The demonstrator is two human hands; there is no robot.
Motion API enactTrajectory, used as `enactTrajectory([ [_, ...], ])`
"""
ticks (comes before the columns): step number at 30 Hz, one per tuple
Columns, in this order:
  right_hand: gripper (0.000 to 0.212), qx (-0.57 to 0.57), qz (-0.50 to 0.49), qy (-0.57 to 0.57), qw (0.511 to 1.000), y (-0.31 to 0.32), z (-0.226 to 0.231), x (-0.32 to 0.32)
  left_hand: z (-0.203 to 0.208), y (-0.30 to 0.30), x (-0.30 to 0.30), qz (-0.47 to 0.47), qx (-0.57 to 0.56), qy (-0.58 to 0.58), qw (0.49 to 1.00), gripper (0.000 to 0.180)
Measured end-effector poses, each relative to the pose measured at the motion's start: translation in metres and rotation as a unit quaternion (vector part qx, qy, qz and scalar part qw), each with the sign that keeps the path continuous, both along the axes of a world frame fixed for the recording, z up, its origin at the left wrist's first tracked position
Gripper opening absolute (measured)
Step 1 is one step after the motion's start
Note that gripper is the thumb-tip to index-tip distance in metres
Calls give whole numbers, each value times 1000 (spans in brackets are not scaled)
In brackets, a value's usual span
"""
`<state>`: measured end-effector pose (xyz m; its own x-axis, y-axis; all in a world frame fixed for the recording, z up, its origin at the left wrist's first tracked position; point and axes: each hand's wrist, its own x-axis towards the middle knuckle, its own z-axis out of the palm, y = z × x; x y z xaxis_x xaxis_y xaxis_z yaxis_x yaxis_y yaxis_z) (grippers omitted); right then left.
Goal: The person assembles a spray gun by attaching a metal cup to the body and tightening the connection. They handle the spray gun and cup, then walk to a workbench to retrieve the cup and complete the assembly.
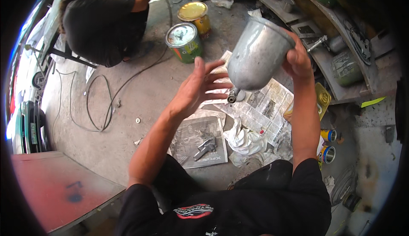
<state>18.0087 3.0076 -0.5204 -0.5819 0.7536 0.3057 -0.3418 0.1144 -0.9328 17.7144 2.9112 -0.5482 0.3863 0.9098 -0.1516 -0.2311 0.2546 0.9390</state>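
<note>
My right hand grips a dull silver metal cup near its rim. The cup is tilted, its rounded end low and toward the left. My left hand is open beside it, fingers spread and apart from the cup. Just below the rounded end shows a small metal fitting; I cannot tell whether it joins the cup or lies on the paper. On a dark newspaper sheet between my forearms lies a grey metal piece like a spray gun body. A crumpled white rag is near it.
Two paint cans, one green and one yellow, stand ahead. A hose loops over the floor at left, where a person crouches. Shelves hold containers at right. A red panel is at lower left.
</note>
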Motion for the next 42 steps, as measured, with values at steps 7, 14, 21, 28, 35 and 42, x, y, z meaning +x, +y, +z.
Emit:
enactTrajectory([
  [7,60,-103,64,68,990,-9,3,-85,36,-29,36,93,-10,-100,991,89],
  [14,47,-183,37,-42,982,-15,-50,-108,-12,-38,25,178,-163,-205,948,81],
  [21,52,-120,59,-53,990,-26,-24,-127,-5,-50,6,177,-138,-205,953,84],
  [28,53,-32,134,7,990,-26,-16,-127,0,-65,-11,184,-13,-148,972,85],
  [35,47,99,-126,7,987,-63,34,-160,14,-68,-37,323,167,-90,927,84],
  [42,29,142,-106,-46,983,-77,59,-129,80,-92,-76,310,346,94,880,79],
])
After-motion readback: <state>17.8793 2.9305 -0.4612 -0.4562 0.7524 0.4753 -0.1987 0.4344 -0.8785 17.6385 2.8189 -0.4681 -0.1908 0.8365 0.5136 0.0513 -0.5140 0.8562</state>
